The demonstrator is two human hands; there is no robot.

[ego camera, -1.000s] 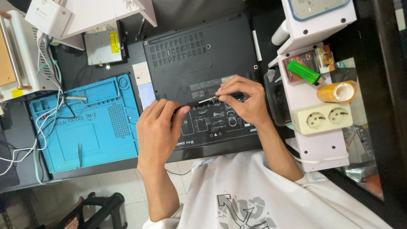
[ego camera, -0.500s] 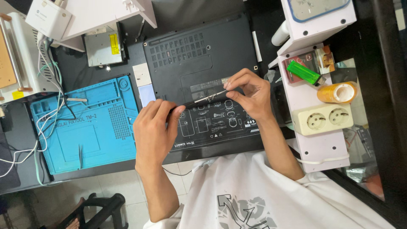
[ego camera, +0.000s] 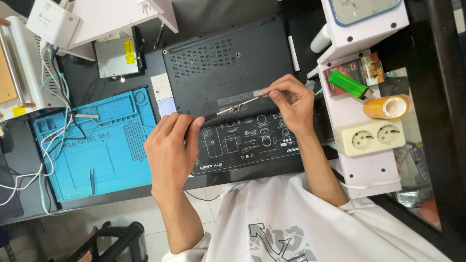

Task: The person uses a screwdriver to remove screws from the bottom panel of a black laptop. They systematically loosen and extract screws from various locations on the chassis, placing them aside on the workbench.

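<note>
1. From the head camera we look straight down at a black bench. A black laptop (ego camera: 228,68) lies there upside down, its vented underside facing up.
2. Our left hand (ego camera: 170,150) rests at the laptop's near left edge. Its fingers are curled shut on the dark end of a thin metal strip (ego camera: 238,104).
3. Our right hand (ego camera: 291,102) is above the laptop's right half. Thumb and fingertips pinch the strip's other, pale end.
4. The strip runs between the two hands, slanting up to the right, just over the laptop's middle. We cannot tell whether it touches the case.
5. A dark mat (ego camera: 252,140) with white drawings lies under the hands, along the laptop's near edge.
6. To the left lies a blue tray (ego camera: 92,145), with white cables (ego camera: 53,131) trailing across it.
7. To the right, a white shelf (ego camera: 359,165) holds a green lighter (ego camera: 347,83), a roll of tape (ego camera: 387,106) and a double socket (ego camera: 371,137).
8. Our white shirt (ego camera: 301,223) fills the bottom of the view.
</note>
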